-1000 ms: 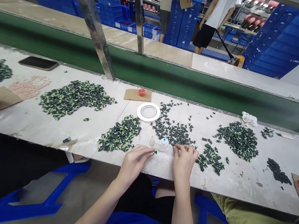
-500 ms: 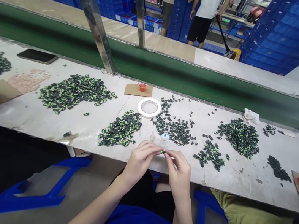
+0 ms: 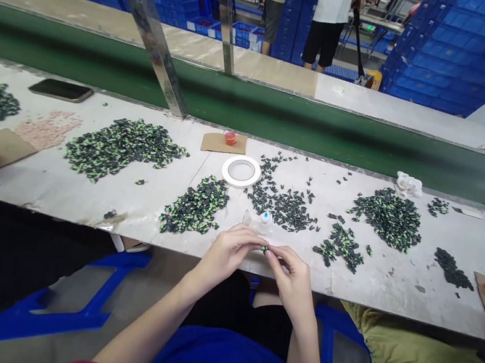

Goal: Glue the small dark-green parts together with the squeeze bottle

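Note:
Between the fingertips of both hands sits a small black-and-green piece, held just above the table's front edge. My left hand pinches it from the left, and my right hand from the right. Its exact kind is too small to make out. Right behind the fingers stands a small clear bottle with a blue tip. Left of my hands lies a pile of black-and-green pieces; behind the bottle are loose black pieces. A smaller black-and-green pile lies to the right.
A white tape roll lies behind the left pile, near cardboard with a red cap. Larger piles and a phone are farther left. A slanted metal post rises at the back. Co-workers sit on both sides.
My hands stay together on the small piece, with slight finger movement. The co-worker's hand at left has drawn back, uncovering a red object on the cardboard. The view has shifted slightly.

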The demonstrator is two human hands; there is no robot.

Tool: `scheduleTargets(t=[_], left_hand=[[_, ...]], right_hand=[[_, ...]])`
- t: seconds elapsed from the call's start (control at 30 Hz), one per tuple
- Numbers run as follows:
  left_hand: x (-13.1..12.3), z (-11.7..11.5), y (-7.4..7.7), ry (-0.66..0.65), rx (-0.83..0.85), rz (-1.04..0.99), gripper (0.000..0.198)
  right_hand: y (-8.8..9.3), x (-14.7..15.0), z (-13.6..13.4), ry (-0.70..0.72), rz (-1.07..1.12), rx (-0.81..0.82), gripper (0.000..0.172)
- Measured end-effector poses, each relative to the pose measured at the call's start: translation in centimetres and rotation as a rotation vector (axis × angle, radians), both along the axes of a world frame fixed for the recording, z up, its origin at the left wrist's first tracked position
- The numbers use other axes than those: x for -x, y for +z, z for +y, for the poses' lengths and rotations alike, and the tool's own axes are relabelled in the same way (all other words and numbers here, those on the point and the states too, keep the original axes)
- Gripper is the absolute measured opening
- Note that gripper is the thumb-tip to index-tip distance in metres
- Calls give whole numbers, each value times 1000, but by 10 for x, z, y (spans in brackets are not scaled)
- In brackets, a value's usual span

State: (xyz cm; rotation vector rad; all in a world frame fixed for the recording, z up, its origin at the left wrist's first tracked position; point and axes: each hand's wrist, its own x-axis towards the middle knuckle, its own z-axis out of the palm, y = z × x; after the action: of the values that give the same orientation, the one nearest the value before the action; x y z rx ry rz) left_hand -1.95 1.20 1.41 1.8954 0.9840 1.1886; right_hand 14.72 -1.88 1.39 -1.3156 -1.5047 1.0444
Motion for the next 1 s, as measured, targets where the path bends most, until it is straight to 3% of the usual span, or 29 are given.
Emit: scheduleTargets(t=[0.27, 0.73, 1.0], left_hand=[[-6, -5, -3, -2, 60, 14, 20], [-5, -8, -5, -94, 51, 74, 28], [-4, -2, 8, -197, 80, 151, 33]], right_hand=[[-10, -3, -4, -117, 193, 166, 36], [-6, -10, -16, 48, -117, 36, 22], [-11, 0, -24, 21, 56, 34, 23]])
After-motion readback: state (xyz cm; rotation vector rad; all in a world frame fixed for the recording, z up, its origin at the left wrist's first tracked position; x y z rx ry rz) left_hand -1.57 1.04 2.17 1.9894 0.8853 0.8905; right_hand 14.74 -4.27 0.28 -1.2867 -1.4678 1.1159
